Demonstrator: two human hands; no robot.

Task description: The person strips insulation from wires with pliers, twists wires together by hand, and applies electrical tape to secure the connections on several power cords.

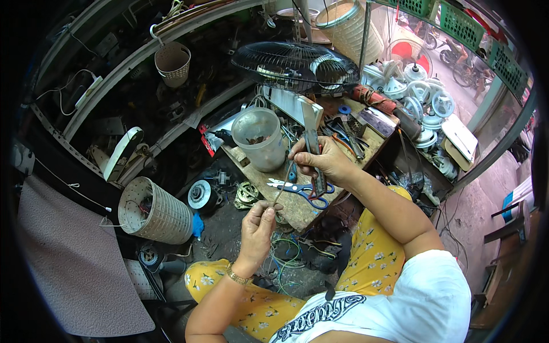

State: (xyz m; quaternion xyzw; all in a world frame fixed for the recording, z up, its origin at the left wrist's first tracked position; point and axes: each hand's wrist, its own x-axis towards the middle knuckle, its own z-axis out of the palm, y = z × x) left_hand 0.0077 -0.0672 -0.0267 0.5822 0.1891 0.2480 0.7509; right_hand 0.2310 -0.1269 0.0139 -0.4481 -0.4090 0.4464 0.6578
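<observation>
My right hand [323,157] is closed round a grey box cutter [312,140], held upright, with a thin wire [284,188] at its fingertips. The wire slants down to my left hand [257,231], whose thumb and fingers pinch it. Below my right hand, blue-handled scissors [317,201] lie on the worn wooden worktop [300,220], near a blue-handled tool [293,172]. A translucent plastic tub [254,148] with small pieces inside stands at the back left of the worktop. Pliers and other tools [349,137] lie to the right.
A black fan cage [294,66] sits behind the worktop, white plastic parts [423,103] at right. A perforated bin [171,220] and motor [203,197] are at left. Loose wires [286,257] lie on the floor between my legs. A dark stool [514,228] stands at far right.
</observation>
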